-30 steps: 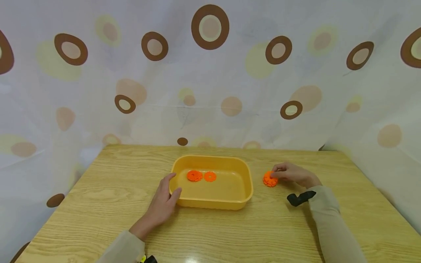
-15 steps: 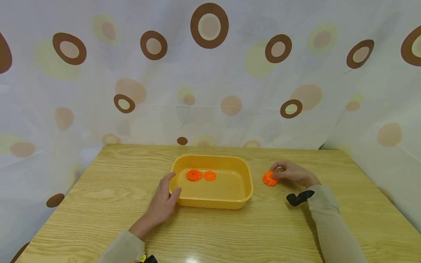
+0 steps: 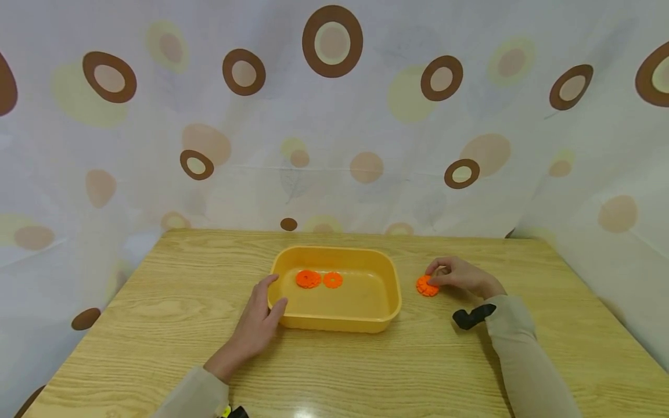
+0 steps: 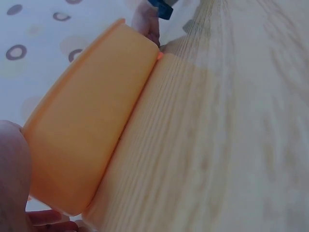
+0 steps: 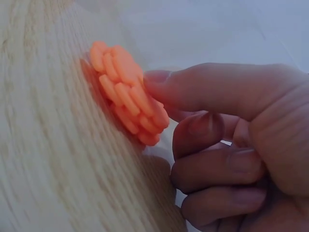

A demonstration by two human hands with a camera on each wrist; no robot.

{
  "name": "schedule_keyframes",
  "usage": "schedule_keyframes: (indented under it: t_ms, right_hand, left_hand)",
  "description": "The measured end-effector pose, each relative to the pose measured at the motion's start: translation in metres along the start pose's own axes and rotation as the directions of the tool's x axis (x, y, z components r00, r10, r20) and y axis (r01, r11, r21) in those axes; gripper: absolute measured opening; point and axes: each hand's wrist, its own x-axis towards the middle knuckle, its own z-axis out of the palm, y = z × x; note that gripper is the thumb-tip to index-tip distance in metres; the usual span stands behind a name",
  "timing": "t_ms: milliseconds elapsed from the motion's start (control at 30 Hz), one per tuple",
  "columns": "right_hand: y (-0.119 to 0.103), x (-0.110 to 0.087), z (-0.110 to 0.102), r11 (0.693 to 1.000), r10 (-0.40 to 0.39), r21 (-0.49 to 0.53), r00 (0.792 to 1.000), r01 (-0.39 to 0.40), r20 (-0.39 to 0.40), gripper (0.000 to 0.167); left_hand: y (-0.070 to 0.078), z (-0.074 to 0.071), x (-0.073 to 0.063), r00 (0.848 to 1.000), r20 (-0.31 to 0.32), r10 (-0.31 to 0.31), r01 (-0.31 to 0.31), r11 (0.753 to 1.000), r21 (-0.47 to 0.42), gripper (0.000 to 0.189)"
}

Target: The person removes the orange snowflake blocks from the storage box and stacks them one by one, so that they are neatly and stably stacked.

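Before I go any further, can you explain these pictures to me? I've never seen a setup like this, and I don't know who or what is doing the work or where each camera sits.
No machine is at work: these are a person's two bare hands. The widest picture comes from a camera on the head. The other two come from wrist cameras: the left one, tilted, shows the tray's outer side, and the right one is a close-up of the pinch.

On the wooden table stands a yellow tray with an overlapping orange pile and a single orange disc inside. The left hand holds the tray's left end. To the right of the tray, the right hand pinches an orange stack.
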Motion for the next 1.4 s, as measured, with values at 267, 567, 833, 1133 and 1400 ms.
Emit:
schedule_keyframes:
  t_ms: [267, 567, 833, 1133, 1400]
  right_hand:
    - [-0.004, 0.0, 0.002, 0.998, 0.039, -0.047, 0.998, -0.041, -0.055, 0.028]
    - [-0.009, 0.001, 0.006, 0.993, 0.055, -0.099, 0.993, -0.065, -0.105, 0.034]
    - [-0.015, 0.005, 0.011, 0.997, 0.056, -0.033, 0.981, -0.064, -0.186, 0.043]
    - [-0.032, 0.009, 0.013, 0.996, -0.068, 0.042, 0.971, 0.08, -0.228, 0.041]
    - [-0.046, 0.018, 0.023, 0.988, -0.115, 0.073, 0.97, 0.134, -0.214, 0.035]
  left_hand:
    - [0.0, 0.0, 0.001, 1.0, -0.003, 0.001, -0.001, 1.0, -0.002, 0.05]
    - [0.001, -0.002, 0.0, 1.0, -0.001, 0.006, -0.006, 1.0, -0.002, 0.049]
    - [0.001, -0.001, 0.0, 1.0, -0.005, 0.006, -0.006, 1.0, -0.012, 0.05]
    - [0.004, -0.001, 0.003, 1.0, 0.009, -0.008, 0.008, 1.0, -0.013, 0.05]
    - [0.005, -0.001, 0.0, 1.0, 0.008, -0.01, 0.01, 1.0, -0.02, 0.05]
